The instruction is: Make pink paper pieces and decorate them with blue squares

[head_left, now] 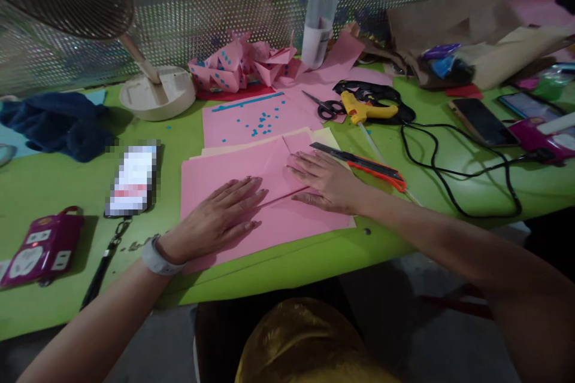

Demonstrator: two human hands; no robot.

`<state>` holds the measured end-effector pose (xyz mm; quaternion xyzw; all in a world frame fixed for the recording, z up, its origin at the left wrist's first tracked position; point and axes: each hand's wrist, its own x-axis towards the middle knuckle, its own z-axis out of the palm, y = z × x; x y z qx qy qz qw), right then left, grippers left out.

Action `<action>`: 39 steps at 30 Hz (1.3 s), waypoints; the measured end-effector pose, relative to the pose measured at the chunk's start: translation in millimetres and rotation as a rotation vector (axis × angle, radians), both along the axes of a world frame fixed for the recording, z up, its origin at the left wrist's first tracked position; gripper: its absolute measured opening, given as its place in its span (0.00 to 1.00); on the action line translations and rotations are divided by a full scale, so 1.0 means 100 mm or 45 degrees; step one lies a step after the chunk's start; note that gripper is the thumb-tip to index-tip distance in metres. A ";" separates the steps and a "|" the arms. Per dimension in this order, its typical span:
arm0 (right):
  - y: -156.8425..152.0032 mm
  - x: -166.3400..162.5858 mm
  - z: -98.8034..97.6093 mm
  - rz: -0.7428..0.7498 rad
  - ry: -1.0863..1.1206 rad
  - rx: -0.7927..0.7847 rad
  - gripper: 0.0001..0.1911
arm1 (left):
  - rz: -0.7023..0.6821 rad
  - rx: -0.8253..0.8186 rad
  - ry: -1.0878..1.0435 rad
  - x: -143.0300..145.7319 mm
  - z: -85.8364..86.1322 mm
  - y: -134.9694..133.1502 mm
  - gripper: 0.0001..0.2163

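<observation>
A pink paper sheet (233,170) lies on the green table (67,191) in front of me, with a folded flap running across its middle. My left hand (220,215) lies flat on the sheet's lower left part, fingers stretched out together. My right hand (326,182) presses flat on the folded part at the right, fingers extended toward the left. Neither hand holds anything. A cream sheet shows under the pink one along its top edge.
An orange box cutter (363,166) lies just right of my right hand. Behind it are scissors (326,108), a yellow glue gun (363,111) with black cable, a dotted pink sheet (251,119), folded pink paper pieces (238,66), a fan base (157,93), a bottle (321,12) and phones.
</observation>
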<state>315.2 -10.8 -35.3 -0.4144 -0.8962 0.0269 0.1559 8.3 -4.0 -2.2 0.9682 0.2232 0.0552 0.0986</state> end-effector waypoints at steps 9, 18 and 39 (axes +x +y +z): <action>0.00 0.02 0.02 0.021 -0.021 -0.035 0.34 | 0.036 -0.056 0.004 0.00 -0.01 -0.01 0.29; -0.01 0.03 0.01 0.054 0.051 -0.058 0.31 | 0.026 -0.226 0.106 -0.11 0.13 0.02 0.35; 0.02 -0.02 0.04 -0.032 0.037 -0.049 0.23 | 0.238 0.015 -0.295 0.03 -0.07 0.04 0.14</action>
